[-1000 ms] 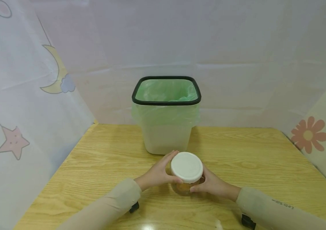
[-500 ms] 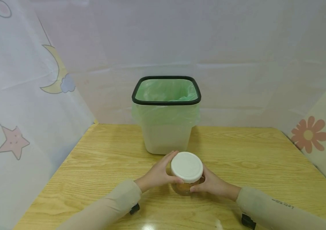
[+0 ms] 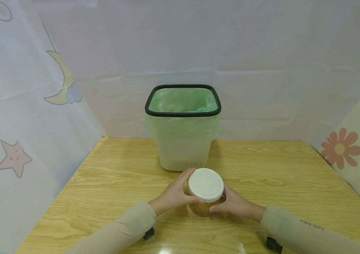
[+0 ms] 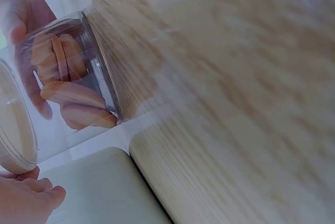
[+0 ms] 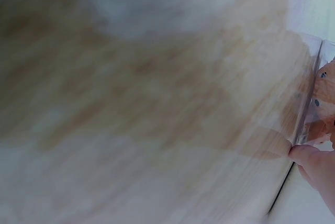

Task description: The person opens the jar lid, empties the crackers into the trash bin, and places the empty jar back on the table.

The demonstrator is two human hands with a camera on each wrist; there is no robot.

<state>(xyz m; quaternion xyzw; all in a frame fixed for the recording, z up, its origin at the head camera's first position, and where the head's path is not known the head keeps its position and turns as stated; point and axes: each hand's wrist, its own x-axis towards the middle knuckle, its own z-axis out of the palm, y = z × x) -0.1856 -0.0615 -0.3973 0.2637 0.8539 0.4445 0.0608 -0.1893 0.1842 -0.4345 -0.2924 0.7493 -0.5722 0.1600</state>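
A clear jar [image 3: 201, 210] with a round white lid [image 3: 205, 184] stands upright on the wooden table, near the middle of the head view. My left hand [image 3: 174, 193] grips the lid's edge from the left, thumb in front and fingers at the far side. From the right, my right hand [image 3: 235, 203] holds the jar's body below the lid. Through the clear wall in the left wrist view, several orange-brown cookie-like pieces [image 4: 76, 93] show inside. In the right wrist view the thumb rests by the jar's base, and dark specks dot the contents.
Right behind the jar stands a white trash bin with a black rim [image 3: 183, 114] and a green bag [image 3: 184, 127] lining it. A printed cloth [image 3: 246, 46] hangs behind and beside the wooden table [image 3: 110, 176].
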